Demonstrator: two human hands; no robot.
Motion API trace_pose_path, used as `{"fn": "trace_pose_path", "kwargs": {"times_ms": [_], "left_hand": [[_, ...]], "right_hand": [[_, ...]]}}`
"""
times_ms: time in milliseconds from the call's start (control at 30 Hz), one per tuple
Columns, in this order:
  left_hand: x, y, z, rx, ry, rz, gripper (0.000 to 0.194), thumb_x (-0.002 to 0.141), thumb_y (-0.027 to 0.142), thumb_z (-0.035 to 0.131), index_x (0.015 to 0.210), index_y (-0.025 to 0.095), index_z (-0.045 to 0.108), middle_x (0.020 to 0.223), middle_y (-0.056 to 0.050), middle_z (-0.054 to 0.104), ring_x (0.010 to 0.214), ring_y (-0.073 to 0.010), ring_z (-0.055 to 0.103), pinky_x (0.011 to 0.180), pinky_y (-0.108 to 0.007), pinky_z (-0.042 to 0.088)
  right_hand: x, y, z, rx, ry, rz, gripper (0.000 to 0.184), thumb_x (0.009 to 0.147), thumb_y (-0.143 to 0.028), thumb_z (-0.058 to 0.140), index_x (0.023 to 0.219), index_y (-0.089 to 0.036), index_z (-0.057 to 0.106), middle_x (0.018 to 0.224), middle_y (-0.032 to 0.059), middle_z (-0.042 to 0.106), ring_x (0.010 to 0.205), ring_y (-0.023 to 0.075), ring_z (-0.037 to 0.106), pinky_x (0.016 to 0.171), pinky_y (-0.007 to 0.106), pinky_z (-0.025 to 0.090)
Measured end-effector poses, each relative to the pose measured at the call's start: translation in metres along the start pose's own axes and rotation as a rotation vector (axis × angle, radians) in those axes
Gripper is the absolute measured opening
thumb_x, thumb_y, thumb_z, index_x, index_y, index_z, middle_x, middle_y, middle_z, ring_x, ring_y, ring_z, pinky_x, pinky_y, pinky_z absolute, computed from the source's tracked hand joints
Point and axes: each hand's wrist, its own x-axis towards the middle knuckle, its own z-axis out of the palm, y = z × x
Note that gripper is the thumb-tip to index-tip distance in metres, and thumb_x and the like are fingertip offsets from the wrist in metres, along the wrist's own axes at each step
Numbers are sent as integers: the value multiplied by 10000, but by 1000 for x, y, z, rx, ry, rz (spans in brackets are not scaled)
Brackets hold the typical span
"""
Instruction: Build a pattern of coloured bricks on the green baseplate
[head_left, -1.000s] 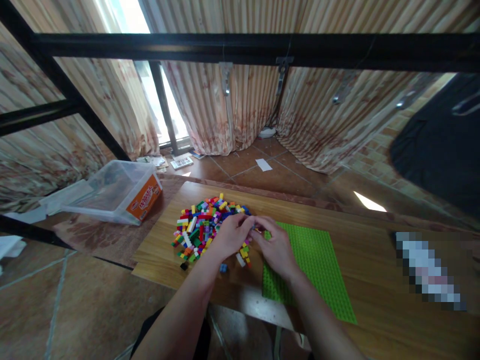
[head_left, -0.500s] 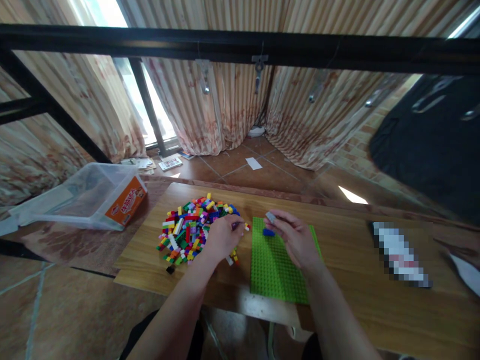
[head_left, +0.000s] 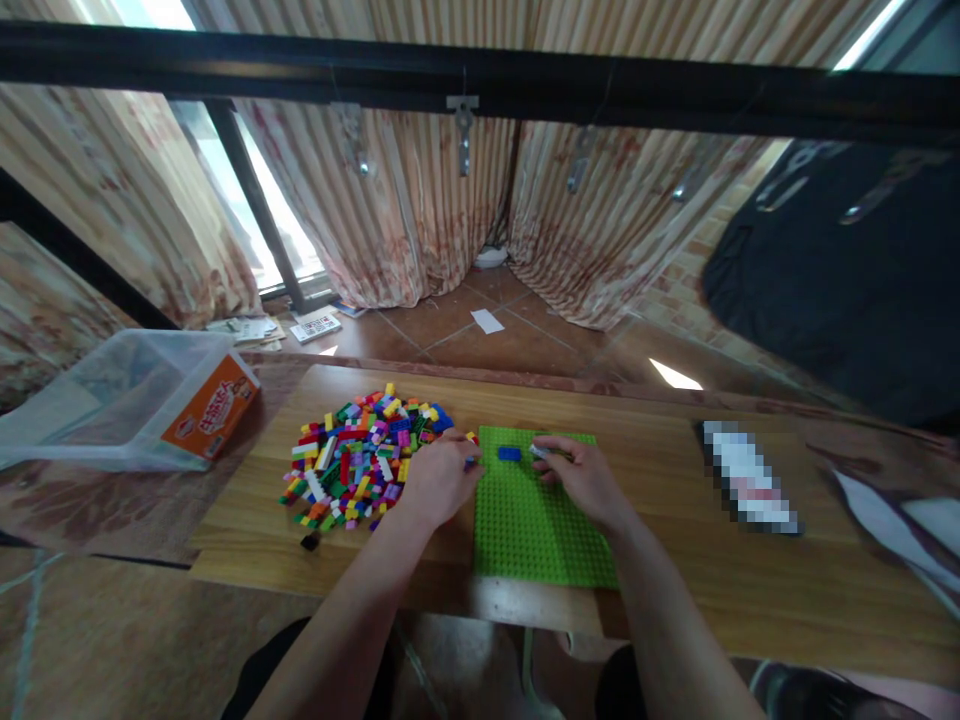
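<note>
A green studded baseplate (head_left: 540,540) lies on the wooden table. Near its far edge a blue building brick (head_left: 509,454) sits on the studs. My right hand (head_left: 585,480) pinches a small grey building brick (head_left: 538,452) close above the plate, right of the blue one. Whether the grey brick touches the studs I cannot tell. My left hand (head_left: 444,477) is closed at the plate's left edge, beside the pile of loose bricks (head_left: 352,455). A small dark bluish brick shows between its fingertips, mostly hidden.
A clear plastic box (head_left: 157,440) with an orange label lies left of the table. One black brick (head_left: 310,542) rests apart from the pile. On the table's right is a blurred-out flat object (head_left: 750,480). A dark metal bar (head_left: 525,95) with hanging clips crosses above.
My right hand has brought the grey brick down toward the plate, to the right of the blue brick, now in plain view. My left hand stays closed near the pile. The whole view has shifted.
</note>
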Motion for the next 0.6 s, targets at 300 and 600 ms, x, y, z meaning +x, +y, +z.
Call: {"fn": "trace_pose_path", "kwargs": {"times_ms": [300, 600], "left_hand": [[4, 7, 10, -41, 81, 18, 212, 867, 252, 566, 1041, 250, 687, 1086, -47, 656, 910, -189, 662, 800, -289, 520], [5, 29, 20, -85, 43, 117, 299, 916, 206, 472, 1184, 204, 605, 1201, -62, 632, 1036, -206, 640, 900, -319, 527]], "right_hand": [[1, 5, -16, -308, 8, -119, 344, 768, -305, 621, 1078, -181, 705, 676, 5, 697, 457, 120, 547, 496, 266, 462], [1, 8, -2, -685, -55, -422, 167, 850, -188, 591, 941, -200, 730, 949, 62, 694, 906, 193, 633, 854, 338, 480]]}}
